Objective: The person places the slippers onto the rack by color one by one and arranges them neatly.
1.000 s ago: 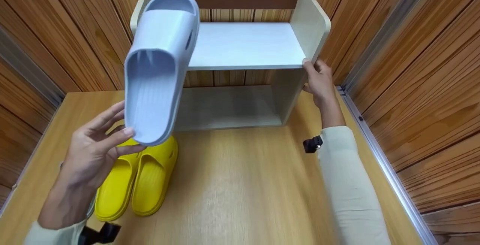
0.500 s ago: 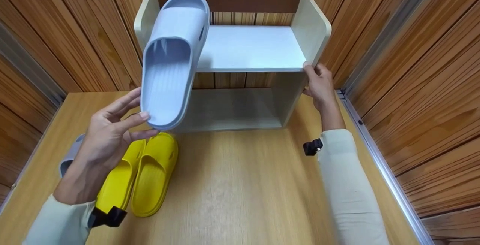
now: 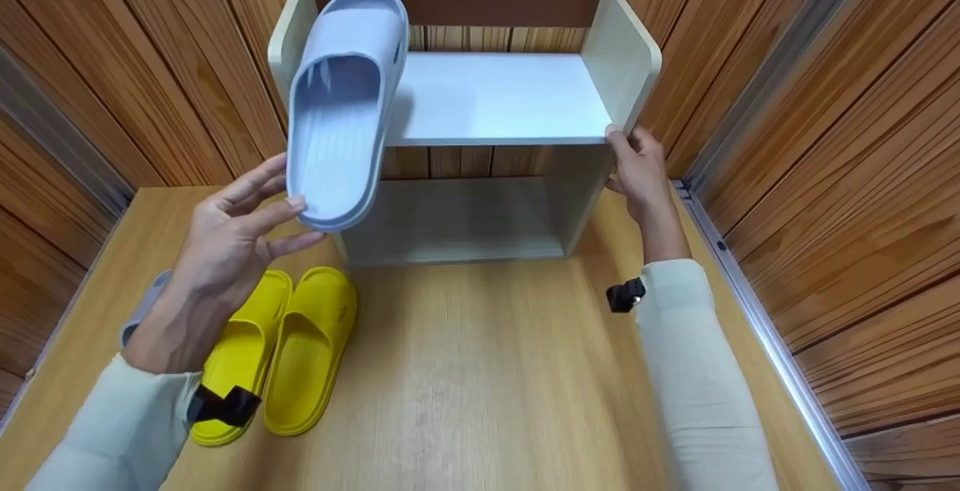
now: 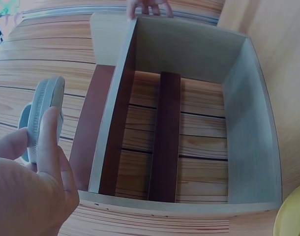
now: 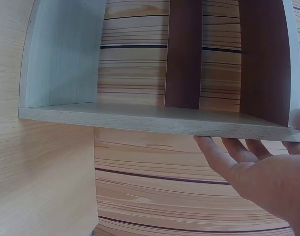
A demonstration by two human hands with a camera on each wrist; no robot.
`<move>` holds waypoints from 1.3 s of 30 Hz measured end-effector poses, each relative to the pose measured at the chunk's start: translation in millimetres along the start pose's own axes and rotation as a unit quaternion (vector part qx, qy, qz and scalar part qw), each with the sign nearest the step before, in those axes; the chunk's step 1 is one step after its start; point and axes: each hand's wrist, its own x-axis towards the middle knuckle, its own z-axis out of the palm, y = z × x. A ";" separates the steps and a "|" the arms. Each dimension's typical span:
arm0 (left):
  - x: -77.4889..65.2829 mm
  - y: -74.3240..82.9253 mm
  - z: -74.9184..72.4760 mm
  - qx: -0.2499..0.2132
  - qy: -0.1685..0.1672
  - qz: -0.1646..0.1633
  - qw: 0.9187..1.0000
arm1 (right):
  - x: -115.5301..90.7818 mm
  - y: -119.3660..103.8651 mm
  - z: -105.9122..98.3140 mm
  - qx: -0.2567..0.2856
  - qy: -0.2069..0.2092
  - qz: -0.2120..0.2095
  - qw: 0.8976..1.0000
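Head view: left hand [image 3: 229, 243] pinches a slipper [image 3: 336, 131] by its heel edge, right hand [image 3: 639, 168] grips the rack edge [image 3: 645, 89], space between.

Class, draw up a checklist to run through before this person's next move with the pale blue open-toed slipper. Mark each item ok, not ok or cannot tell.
1. Slipper gripped: ok; the left hand pinches the pale blue open-toed slipper at its heel end.
2. Rack held: ok; the right hand grips the right side of the pale wooden two-tier rack.
3. White upper shelf free at its left end: cannot tell; the slipper covers it.
4. Bright yellow slippers paired: ok; side by side.
5. Grey-blue slipper matches: cannot tell; mostly hidden.
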 end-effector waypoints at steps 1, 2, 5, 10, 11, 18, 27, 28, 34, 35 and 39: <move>1.7 0.4 0.3 0.000 0.003 0.000 1.000 | 1.2 1.0 -0.5 0.000 0.000 0.000 1.000; 3.4 0.9 0.7 0.000 0.006 -0.001 1.000 | 2.8 2.2 -1.3 0.000 0.001 0.000 1.000; 7.6 2.5 2.0 0.002 0.010 -0.002 1.000 | 9.3 8.1 -3.7 -0.001 0.008 -0.003 1.000; 10.5 4.4 1.7 -0.003 0.015 -0.010 1.000 | 16.1 17.9 -2.6 -0.003 0.013 0.004 1.000; 10.8 4.5 1.5 -0.003 0.018 -0.012 1.000 | 15.7 18.1 -1.6 -0.004 0.013 0.009 1.000; 18.0 5.4 4.4 -0.002 0.032 -0.018 0.999 | 3.1 3.9 4.2 -0.005 0.006 0.026 1.000; 28.6 4.2 10.0 -0.023 0.034 -0.016 0.999 | -1.9 -0.7 3.9 -0.001 0.004 0.006 1.000; 29.5 3.9 10.6 -0.026 0.035 -0.017 0.999 | -1.9 -1.2 3.6 -0.003 0.004 0.006 1.000; 33.9 1.8 14.2 -0.041 0.044 -0.025 0.998 | -0.4 -0.8 2.2 -0.008 0.006 0.015 1.000; 35.1 1.2 14.8 -0.042 0.045 -0.025 0.998 | -0.2 -0.8 2.1 -0.010 0.007 0.015 1.000; 40.0 -0.3 15.9 -0.045 0.052 -0.027 0.997 | 0.2 -1.9 1.2 -0.009 0.009 0.017 1.000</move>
